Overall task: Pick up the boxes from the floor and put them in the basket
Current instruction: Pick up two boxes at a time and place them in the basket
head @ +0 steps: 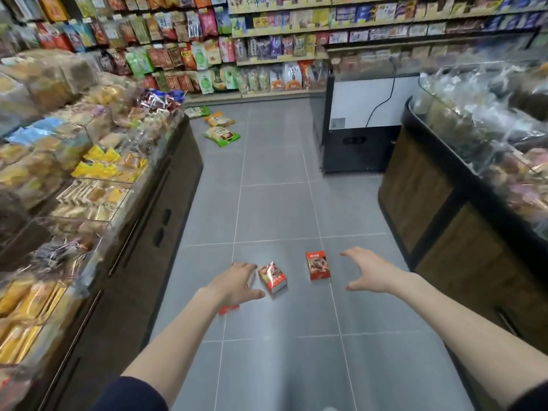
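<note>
Your left hand (pixel 237 281) and right hand (pixel 370 272) both reach out open, holding nothing, over the grey floor (pixel 275 209).
Your left hand's spread fingers sit just beside the middle box (pixel 272 277), which lies tilted on the tiles, and your wrist covers most of the half-hidden box (pixel 229 310). Your right hand, fingers splayed, is near the right box (pixel 318 266), which lies flat. Snack bags (pixel 221 135) lie farther down the aisle.

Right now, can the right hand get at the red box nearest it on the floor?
Probably yes. The right hand is open with fingers spread beside the red box, and only bare floor shows between them. The left hand and the second box sit further left, out of the way.
</note>
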